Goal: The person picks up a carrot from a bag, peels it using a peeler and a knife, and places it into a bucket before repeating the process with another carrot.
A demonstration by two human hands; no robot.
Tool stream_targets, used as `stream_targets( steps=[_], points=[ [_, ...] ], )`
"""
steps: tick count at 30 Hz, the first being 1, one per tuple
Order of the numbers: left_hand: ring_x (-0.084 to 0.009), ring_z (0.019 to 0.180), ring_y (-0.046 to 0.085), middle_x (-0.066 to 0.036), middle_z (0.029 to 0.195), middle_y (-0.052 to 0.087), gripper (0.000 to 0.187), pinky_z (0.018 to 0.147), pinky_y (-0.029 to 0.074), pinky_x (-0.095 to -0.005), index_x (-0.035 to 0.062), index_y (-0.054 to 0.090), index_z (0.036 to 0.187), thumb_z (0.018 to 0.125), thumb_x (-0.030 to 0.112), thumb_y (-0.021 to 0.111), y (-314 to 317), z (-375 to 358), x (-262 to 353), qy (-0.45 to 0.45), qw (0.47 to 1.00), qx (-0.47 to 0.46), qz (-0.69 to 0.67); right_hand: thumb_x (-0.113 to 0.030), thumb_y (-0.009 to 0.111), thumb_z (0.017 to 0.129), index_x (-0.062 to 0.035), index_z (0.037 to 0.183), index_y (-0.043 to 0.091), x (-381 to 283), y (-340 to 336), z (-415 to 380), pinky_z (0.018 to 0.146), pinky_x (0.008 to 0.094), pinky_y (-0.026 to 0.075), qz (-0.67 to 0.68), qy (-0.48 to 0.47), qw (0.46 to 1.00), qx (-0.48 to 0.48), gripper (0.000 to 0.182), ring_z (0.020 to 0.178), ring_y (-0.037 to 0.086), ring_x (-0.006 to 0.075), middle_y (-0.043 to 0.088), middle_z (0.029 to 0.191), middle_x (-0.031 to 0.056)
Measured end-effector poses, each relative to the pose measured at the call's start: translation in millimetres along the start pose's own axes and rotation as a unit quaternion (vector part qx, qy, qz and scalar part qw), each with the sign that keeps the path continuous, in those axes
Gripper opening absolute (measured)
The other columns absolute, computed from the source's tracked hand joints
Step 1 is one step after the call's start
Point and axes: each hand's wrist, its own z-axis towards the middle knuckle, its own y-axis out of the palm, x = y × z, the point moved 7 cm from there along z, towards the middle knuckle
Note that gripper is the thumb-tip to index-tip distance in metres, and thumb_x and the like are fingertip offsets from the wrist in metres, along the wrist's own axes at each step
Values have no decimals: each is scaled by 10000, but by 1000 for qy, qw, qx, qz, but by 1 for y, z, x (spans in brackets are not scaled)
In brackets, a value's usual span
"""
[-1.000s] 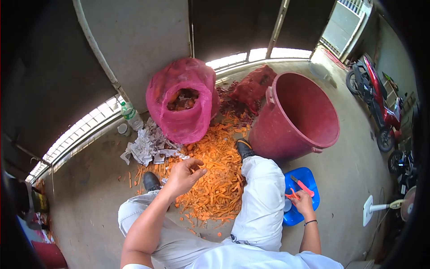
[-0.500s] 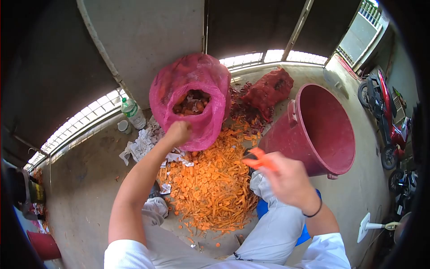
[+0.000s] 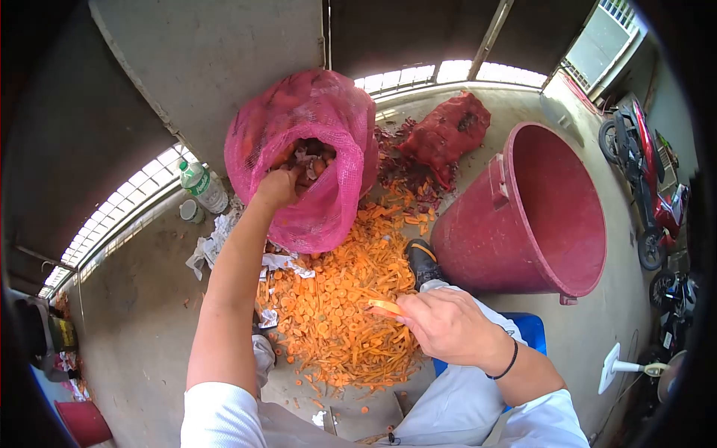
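My left hand (image 3: pixel 279 187) reaches into the mouth of a pink mesh sack (image 3: pixel 351 160). Its fingertips are hidden among the carrots (image 3: pixel 317 166) inside. My right hand (image 3: pixel 448 325), with a dark band on the wrist, is closed on an orange peeler (image 3: pixel 385 307) over the floor pile. Below both hands lies a wide heap of carrot peelings and slices (image 3: pixel 340 321). Crumpled white paper (image 3: pixel 218 237) lies beside the sack.
A large maroon bin (image 3: pixel 478 239) leans at the right. Behind stands a red mesh sack (image 3: pixel 448 134). A plastic bottle (image 3: pixel 203 187) and a cup (image 3: pixel 191 211) are at the left. Motorbikes (image 3: pixel 646 168) and a white fan (image 3: pixel 611 368) are at the far right.
My left hand has moved from the sack's lower rim into its opening. My right hand has come lower and turned, still holding the orange peeler. The view has shifted slightly.
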Motion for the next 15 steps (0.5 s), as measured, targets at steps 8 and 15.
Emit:
stream_targets(
  steps=[8, 15],
  points=[
    [-421, 896, 702, -248, 1000, 711, 648, 800, 563, -522, 97, 484, 1426, 839, 268, 700, 15, -15, 4, 63, 998, 5, -1, -112, 677, 925, -32, 961, 547, 9, -10, -15, 582, 467, 509, 8, 8, 999, 38, 157, 663, 652, 362, 617, 712, 150],
    [-442, 926, 697, -275, 1055, 711, 587, 818, 552, -535, -3, 465, 1410, 893, 229, 619, 10, -13, 10, 94, 994, 35, 46, -108, 657, 927, -39, 950, 533, 3, -8, -10, 585, 488, 511, 20, -4, 999, 37, 143, 681, 660, 374, 619, 720, 153]
  ],
)
